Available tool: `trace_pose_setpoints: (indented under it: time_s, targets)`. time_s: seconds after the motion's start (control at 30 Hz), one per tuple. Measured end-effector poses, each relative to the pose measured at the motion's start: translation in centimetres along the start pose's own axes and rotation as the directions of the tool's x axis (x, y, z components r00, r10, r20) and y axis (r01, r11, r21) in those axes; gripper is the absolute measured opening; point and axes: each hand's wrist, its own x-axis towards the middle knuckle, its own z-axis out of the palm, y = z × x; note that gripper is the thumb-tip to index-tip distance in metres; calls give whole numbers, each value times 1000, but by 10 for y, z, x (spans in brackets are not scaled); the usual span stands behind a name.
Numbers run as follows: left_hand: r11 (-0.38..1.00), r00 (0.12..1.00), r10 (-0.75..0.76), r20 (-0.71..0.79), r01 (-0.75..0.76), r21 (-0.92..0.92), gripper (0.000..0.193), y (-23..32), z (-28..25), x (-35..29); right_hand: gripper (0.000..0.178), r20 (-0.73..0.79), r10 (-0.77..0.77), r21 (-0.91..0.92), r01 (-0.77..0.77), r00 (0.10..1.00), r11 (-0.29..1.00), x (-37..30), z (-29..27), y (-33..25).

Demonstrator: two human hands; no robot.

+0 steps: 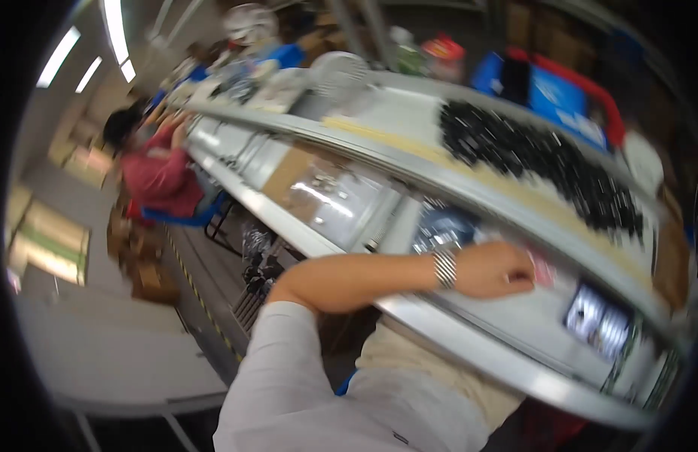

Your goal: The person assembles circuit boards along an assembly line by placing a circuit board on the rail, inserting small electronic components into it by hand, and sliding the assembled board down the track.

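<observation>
Worktop [514, 360] long and metal-edged, running slantwise from upper left to lower right, much of the view blurred. A raised shelf [409, 98] ran along its far side, bearing a spread heap of small black parts [537, 162]; behind the heap stood a blue bin [560, 105] with a red rim, and farther left a round white fan [339, 75]. On the lower level: a brown board [292, 175], clear plastic [337, 203] with small pieces on it, then a dark blue packet [443, 226] behind the wrist. Tube lights [115, 30] overhead at left; cardboard boxes [149, 273] and a yellow-and-black floor stripe [198, 294] below. A co-worker in a red top [160, 179] sat on a blue chair [187, 219] farther up the line. Left hand [493, 270], banded at the wrist by a silvery strap [444, 269], reached rightward over the near worktop, fingers curled in, a narrow gap at most; could not tell whether it held anything. A pink item [543, 270] lay just beside the fingertips, contact unclear. Right of that, a lit screen [597, 320] near the worktop's end. Right hand out of view, state unknown.
</observation>
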Motion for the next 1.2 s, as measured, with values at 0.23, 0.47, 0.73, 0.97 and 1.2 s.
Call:
trace_pose_setpoints:
  time_s: [0.23, 0.47, 0.73, 0.97, 1.2]
  targets:
    - [879, 912, 371, -177, -283, 383, 15, -63, 46, -5, 51, 439, -103, -215, 215, 893, 953, 107, 253, -127]
    - [885, 873, 378, -307, -245, 395, 19, -58, 17, 6, 52, 681, -195, -221, 452, 705, 864, 118, 387, -205]
    - [749, 933, 357, 45, -314, 583, 27, -83, 38, 40, 54, 727, -333, -132, 598, 600, 791, 90, 410, -241]
    - [802, 956, 291, 16, -253, 542, 26, -83, 27, 26, 55, 670, -349, -142, 575, 655, 806, 90, 353, -163]
    - [793, 907, 399, -135, -268, 546, 20, -77, 46, 21, 56, 701, -253, -235, 550, 667, 801, 45, 325, -84]
